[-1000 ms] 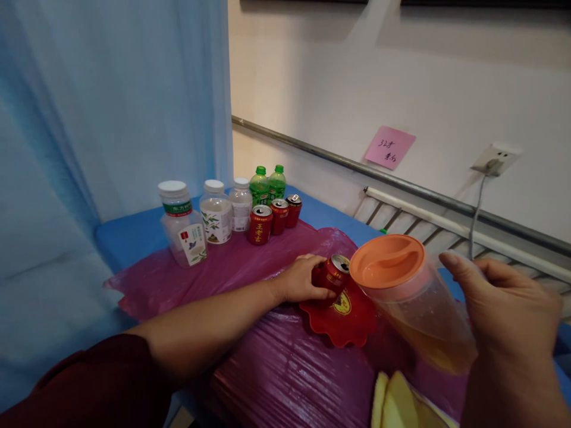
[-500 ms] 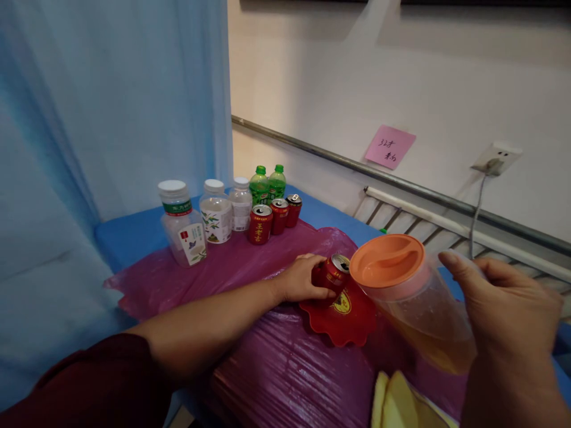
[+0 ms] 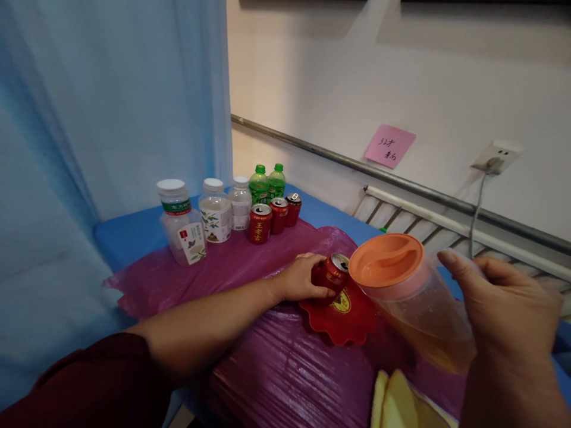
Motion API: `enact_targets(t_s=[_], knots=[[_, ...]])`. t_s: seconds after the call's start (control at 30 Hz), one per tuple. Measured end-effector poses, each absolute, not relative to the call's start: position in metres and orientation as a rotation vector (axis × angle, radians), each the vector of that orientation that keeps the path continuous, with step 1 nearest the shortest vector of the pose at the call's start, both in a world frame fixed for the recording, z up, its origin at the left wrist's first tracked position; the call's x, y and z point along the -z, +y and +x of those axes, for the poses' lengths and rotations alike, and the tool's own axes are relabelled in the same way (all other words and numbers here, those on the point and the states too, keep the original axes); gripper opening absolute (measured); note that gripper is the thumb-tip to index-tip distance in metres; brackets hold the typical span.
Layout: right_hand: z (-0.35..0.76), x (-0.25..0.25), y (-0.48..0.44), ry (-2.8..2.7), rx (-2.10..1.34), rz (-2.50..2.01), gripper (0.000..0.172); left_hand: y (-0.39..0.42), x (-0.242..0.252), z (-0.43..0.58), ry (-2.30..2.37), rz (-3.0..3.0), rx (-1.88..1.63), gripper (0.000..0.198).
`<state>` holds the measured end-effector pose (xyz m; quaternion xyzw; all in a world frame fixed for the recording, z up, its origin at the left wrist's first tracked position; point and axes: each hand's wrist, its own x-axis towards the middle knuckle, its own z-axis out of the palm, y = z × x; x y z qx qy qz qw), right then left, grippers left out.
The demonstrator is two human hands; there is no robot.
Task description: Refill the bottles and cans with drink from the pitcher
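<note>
My left hand (image 3: 304,278) is wrapped round a red drink can (image 3: 332,274), whose opened top faces up and leans slightly right. Under the can lies a red wavy-edged mat (image 3: 343,324) with a yellow emblem. My right hand (image 3: 508,303) grips a clear plastic pitcher (image 3: 414,315) by its handle side; the handle itself is mostly hidden. The pitcher tilts left, its orange lid (image 3: 387,260) close beside the can's rim, with amber liquid low in the body. I cannot tell whether any liquid is flowing between them.
Behind stand three red cans (image 3: 259,224), two green-capped bottles (image 3: 267,184) and three white-capped clear jars (image 3: 182,223). Purple plastic sheeting (image 3: 285,374) covers part of the blue surface (image 3: 129,232). A yellow cloth (image 3: 401,401) lies at the front; a radiator (image 3: 419,220) lines the wall.
Almost nothing differs. Both hands, the can and the tilted pitcher hold the same positions, apart from a very slight shift of the view.
</note>
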<state>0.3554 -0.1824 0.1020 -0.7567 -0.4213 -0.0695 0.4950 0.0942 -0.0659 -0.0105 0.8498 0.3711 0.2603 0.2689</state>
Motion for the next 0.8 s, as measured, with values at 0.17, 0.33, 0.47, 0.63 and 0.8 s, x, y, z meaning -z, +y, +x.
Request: enact_targets(t_s=[0.17, 0.33, 0.47, 0.63, 0.8], knots=[[0.3560, -0.1020, -0.1830, -1.029, 0.191, -1.841, 0.049, -0.0654, 0.0110, 0.0941, 1.005, 2.289, -0.695, 0.068], [0.3532, -0.1037, -0.1834, -1.006, 0.141, -1.843, 0.048, -0.0651, 0.0113, 0.0940, 1.009, 2.283, -0.690, 0.069], [0.3543, -0.1025, -0.1828, -0.998, 0.140, -1.842, 0.047, -0.0657, 0.0106, 0.0943, 1.007, 2.288, -0.698, 0.069], [0.3560, -0.1014, -0.1827, -0.983, 0.144, -1.846, 0.046, -0.0662, 0.0094, 0.0941, 1.006, 2.293, -0.692, 0.068], [0.3565, -0.1012, -0.1833, -1.007, 0.150, -1.828, 0.045, -0.0665, 0.0097, 0.0938, 1.003, 2.289, -0.709, 0.067]])
